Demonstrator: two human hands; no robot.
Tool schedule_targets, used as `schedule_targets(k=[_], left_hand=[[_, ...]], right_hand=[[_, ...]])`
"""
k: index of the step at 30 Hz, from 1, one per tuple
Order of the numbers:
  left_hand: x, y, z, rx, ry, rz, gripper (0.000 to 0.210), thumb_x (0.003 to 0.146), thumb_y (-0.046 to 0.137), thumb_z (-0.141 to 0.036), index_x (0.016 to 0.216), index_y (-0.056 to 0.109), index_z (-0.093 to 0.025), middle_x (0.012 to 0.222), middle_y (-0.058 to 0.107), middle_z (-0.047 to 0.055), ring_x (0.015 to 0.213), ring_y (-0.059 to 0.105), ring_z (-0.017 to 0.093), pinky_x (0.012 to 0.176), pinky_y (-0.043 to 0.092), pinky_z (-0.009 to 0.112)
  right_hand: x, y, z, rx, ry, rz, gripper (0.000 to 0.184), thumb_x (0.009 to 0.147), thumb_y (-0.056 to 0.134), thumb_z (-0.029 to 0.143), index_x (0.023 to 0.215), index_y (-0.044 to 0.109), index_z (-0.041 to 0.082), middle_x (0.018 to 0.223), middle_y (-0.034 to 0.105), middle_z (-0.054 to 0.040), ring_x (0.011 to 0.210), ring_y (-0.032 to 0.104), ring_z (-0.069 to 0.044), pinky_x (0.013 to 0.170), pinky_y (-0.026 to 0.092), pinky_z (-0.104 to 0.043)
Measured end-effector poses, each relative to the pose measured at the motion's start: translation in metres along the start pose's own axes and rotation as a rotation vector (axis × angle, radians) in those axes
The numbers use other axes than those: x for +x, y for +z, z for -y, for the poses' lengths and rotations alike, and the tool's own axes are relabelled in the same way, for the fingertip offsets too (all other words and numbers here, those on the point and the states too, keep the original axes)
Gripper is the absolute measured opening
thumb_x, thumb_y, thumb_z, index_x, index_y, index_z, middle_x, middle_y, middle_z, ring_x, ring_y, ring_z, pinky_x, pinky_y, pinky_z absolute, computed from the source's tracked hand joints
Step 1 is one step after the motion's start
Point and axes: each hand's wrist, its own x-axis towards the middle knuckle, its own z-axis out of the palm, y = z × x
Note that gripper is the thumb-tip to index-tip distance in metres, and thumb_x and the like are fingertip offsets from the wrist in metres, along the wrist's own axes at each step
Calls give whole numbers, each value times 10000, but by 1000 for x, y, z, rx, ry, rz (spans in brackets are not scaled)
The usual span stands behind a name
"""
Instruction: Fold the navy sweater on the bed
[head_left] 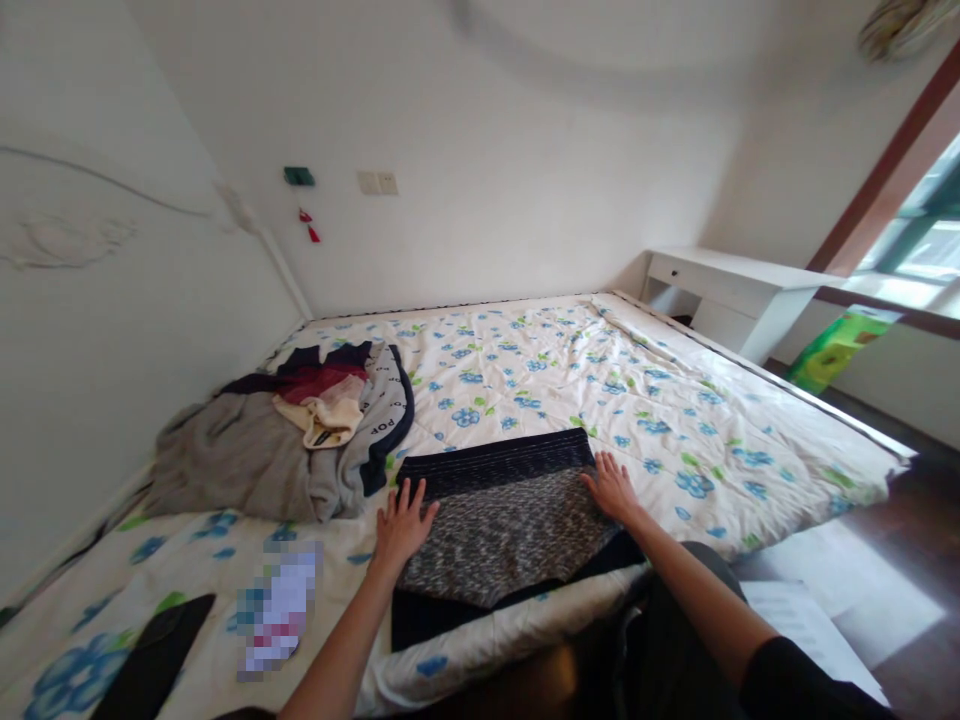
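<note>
A pair of dark grey speckled shorts (506, 535) with a wide black waistband lies flat at the near edge of the bed. Its waistband points toward the wall, and black fabric shows beneath the lower edge. My left hand (403, 522) rests with spread fingers on the left side of the shorts. On the opposite side, my right hand (613, 487) lies with its fingers apart, touching the edge below the waistband. Neither hand grips the cloth. To the left sits a heap of clothes (255, 450), with grey, dark red, cream and lettered pieces.
Blue-flowered bedding (525, 370) covers the bed. A black phone (154, 655) and a blurred-out item (281, 610) lie at the near left. A white desk (739, 275) stands by the window at the far right. Papers (810, 625) are low on the right.
</note>
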Motion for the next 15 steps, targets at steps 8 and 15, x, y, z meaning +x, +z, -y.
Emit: schedule_targets(k=[8,15], left_hand=[[-51,8,-67,-50,364,-39,611,1135,494,-518,1736,525,-414,1876,409,25,1751,336,374,1393,313,633],[-64,11,17,-8,184,-9,691,1102,497,-552,1754,520,-322,1880,383,83,1749,338,394,1394,305,629]], right_hand=[[-37,45,168,138,-486,87,772,1164,423,626,1839,337,262,1923,196,-92,1801,128,-347,1442,117,-619],[-27,41,68,31,-270,115,813,1146,415,711,1849,302,318,1938,149,-58,1805,82,-354,1449,94,-564]])
